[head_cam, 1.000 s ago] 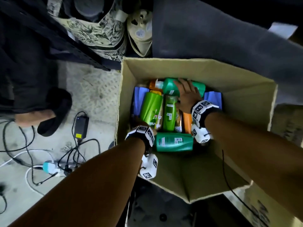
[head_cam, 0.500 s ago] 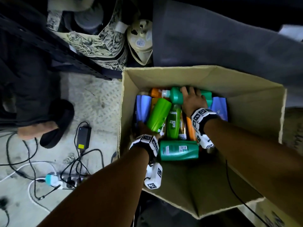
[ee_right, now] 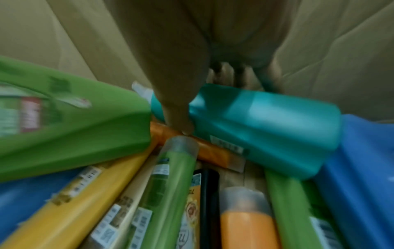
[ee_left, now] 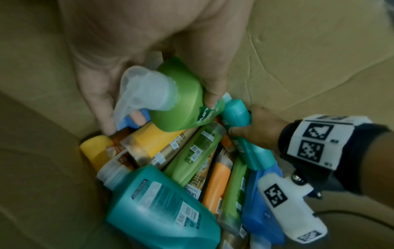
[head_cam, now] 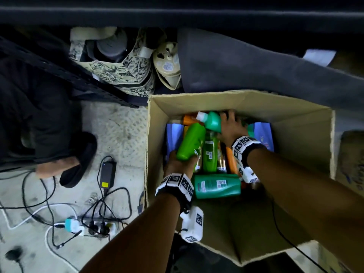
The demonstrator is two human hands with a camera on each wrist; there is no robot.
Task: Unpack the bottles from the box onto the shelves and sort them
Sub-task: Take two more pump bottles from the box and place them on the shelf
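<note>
An open cardboard box (head_cam: 301,134) on the floor holds several bottles, green, teal, orange, yellow and blue. My left hand (head_cam: 178,164) grips the cap end of a light green bottle (head_cam: 192,141) (ee_left: 181,101) (ee_right: 70,121), lifted at a slant above the pile. My right hand (head_cam: 230,127) (ee_left: 253,129) grips a teal bottle with a white cap (head_cam: 211,121) (ee_right: 262,124) (ee_left: 245,133) near the box's far wall, thumb on one side and fingers behind. Another teal bottle (head_cam: 216,186) (ee_left: 162,207) lies flat near the front.
A dark shelf edge (head_cam: 177,14) runs along the top. Left of the box, the floor carries a black power adapter (head_cam: 107,174), tangled cables and a power strip (head_cam: 98,228). A person's foot in a black slipper (head_cam: 74,164) is at the left. Bags (head_cam: 122,69) stand behind the box.
My left hand has raised the light green bottle's cap end off the pile. The right hand has closed round the teal bottle and tilted it up. The head view has shifted upward.
</note>
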